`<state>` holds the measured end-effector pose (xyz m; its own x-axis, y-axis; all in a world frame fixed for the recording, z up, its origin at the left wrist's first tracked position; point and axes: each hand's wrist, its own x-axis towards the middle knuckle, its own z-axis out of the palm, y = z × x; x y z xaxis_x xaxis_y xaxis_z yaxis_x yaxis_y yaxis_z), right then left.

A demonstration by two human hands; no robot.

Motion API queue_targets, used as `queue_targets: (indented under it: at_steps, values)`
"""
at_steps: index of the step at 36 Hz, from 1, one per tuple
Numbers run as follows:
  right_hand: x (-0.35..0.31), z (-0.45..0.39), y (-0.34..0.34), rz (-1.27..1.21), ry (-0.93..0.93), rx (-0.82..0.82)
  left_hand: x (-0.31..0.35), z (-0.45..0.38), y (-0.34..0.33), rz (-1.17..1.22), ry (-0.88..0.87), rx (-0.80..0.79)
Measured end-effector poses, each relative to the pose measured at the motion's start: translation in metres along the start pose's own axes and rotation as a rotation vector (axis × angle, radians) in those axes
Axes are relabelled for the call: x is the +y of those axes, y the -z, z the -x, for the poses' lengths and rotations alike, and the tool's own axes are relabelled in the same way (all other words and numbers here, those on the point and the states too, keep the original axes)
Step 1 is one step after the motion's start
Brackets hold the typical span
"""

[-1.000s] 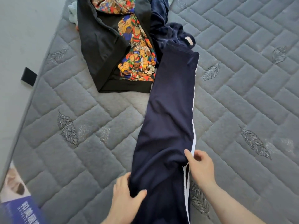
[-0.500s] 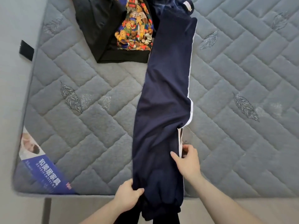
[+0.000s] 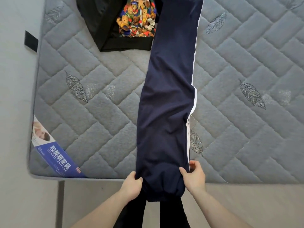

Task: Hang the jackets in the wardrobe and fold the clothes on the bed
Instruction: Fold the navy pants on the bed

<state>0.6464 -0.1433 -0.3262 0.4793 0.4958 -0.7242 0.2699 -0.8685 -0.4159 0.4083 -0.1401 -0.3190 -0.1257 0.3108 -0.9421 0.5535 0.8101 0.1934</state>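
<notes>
Navy track trousers [image 3: 167, 99] with a white side stripe lie lengthwise on the grey quilted mattress [image 3: 102, 99], legs stacked, cuffs hanging over the near edge. My left hand [image 3: 132, 183] grips the left side of the trousers near the cuffs. On the right side, my right hand [image 3: 194, 176] pinches the fabric at the white stripe. A black jacket [image 3: 105, 20] with a teddy-bear print lining lies at the far end, left of the trousers' waist.
A blue label with white writing [image 3: 59, 157] covers the mattress's near left corner. A black strap [image 3: 31, 40] sticks out from the left side. Pale floor runs along the left and near sides. My dark-trousered legs show below the cuffs.
Both hands have slid down the trouser legs toward the cuffs at the near edge. The view has pulled back, showing the mattress edge and floor.
</notes>
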Motion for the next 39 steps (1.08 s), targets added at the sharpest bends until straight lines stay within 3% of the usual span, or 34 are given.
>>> queue_targets:
  at_steps: [9,17,22,32,39]
  values:
    - [0.022,0.025,0.004,0.027,-0.139,-0.229,0.002,0.013,-0.002,0.113,0.048,-0.142]
    - [0.022,0.031,0.015,-0.009,-0.258,-0.430,0.000,0.024,-0.005,0.203,0.075,-0.165]
    - [0.012,0.032,0.021,-0.054,-0.293,-0.450,0.002,0.033,-0.005,0.347,0.124,-0.194]
    - [-0.024,0.053,0.026,-0.388,-0.583,-0.591,0.045,0.065,0.006,0.624,0.095,-0.198]
    - [-0.061,0.042,0.036,-0.518,-0.400,-0.328,0.083,0.066,0.033,0.398,-0.026,0.095]
